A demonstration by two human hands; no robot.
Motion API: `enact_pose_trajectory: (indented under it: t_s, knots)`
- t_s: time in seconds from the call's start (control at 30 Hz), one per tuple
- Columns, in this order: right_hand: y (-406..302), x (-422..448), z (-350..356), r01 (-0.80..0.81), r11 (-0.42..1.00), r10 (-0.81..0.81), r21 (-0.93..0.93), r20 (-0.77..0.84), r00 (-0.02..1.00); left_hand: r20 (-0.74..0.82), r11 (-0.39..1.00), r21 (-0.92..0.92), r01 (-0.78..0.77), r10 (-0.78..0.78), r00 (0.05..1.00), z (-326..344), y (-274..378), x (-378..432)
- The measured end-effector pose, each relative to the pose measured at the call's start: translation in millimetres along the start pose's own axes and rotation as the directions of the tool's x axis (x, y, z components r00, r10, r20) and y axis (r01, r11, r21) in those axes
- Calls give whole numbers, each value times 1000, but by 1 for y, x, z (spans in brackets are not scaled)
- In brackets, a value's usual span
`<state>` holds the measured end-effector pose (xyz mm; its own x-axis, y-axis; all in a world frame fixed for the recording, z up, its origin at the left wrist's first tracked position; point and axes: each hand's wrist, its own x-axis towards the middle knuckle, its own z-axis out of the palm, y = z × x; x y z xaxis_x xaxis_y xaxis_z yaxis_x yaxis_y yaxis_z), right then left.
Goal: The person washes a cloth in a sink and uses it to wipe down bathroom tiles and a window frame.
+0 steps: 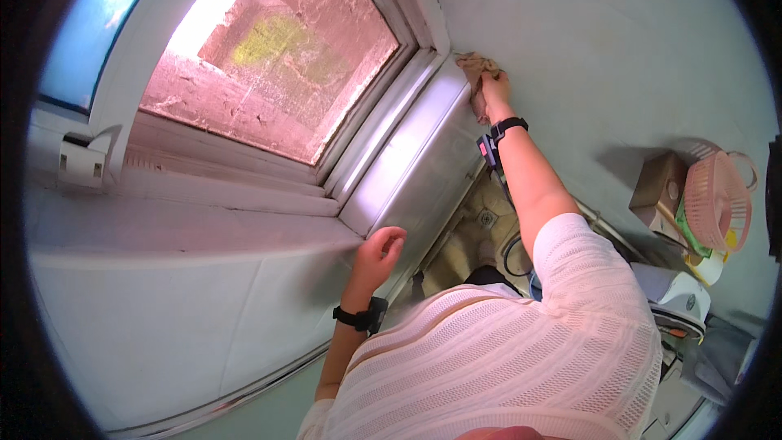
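Observation:
My right hand [496, 88] grips a crumpled brown cloth [473, 67]. The cloth lies against the far end of the white window ledge [406, 140], where it meets the pale wall, and part of it hangs down over the ledge's front edge. Close to the near end of that ledge, by the inner corner, my left hand [380, 256] is loosely curled with nothing visible in it. Black straps circle both wrists, and a small device sits on the right one [489, 150].
A white-framed window [275, 61] rises behind the ledge. Its catch [82, 162] juts out at left. On the right wall are a pink plastic basket [715, 201] and a brownish box [658, 186], with a white appliance [675, 299] below. A drain [486, 218] shows in the tiled floor.

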<state>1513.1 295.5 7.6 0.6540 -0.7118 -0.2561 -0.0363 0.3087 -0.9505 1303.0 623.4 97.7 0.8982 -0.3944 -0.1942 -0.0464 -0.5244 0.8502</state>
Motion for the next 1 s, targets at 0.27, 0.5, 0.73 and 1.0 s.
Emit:
enact_pose_trajectory:
  t_s: [0.27, 0.5, 0.73, 1.0]
  knots:
    - [75, 28, -59, -305, 943, 249, 135, 325, 912, -76, 942, 205, -266, 287, 955, 39, 39, 69]
    - [-104, -29, -54, 355, 932, -320, -76, 293, 901, -214, 772, 469, -429, 570, 793, 52, 2, 108]
    - [-411, -119, -64, 850, -259, -964, -459, 66, -259, -171, 647, 631, -428, 654, 737, 60, -14, 115]
    - [-309, -40, 8, 657, -419, -755, -627, 643, 132, -186, 668, 622, -408, 632, 752, 48, -10, 136]
